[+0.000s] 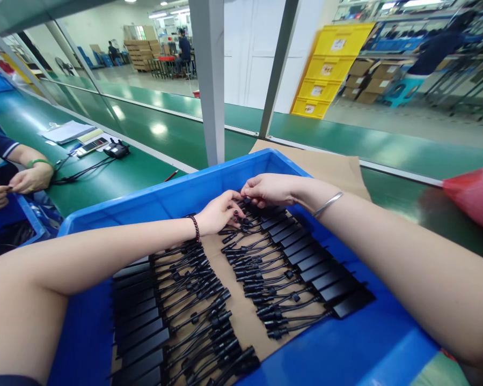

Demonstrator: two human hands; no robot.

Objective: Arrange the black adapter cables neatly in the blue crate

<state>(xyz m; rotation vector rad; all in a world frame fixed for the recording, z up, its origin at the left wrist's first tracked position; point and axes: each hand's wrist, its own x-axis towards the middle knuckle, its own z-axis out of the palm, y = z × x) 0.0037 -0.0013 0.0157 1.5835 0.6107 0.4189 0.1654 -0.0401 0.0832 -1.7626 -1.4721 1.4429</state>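
Note:
Over the far end of a blue plastic bin [116, 214], my left hand [219, 212] has its fingers closed around a small black cable connector [236, 214]. My right hand [268, 190] almost meets it, thumb and fingertips pinched together. Whatever sits between those right fingertips is too small and hidden to name. Beneath both hands, black box-shaped units with short cables lie in two rows on brown cardboard [241, 305]. The right row [322, 273] and the left row [140, 327] have their connector ends facing the middle.
At the left, a co-worker's hands [34, 177] are above another blue bin [30, 214]. Papers [66, 131], a phone [92, 146] and a black adapter with cable [116, 149] lie on the green bench. A grey post [211, 80] rises behind my bin. A red bag [478, 195] lies right.

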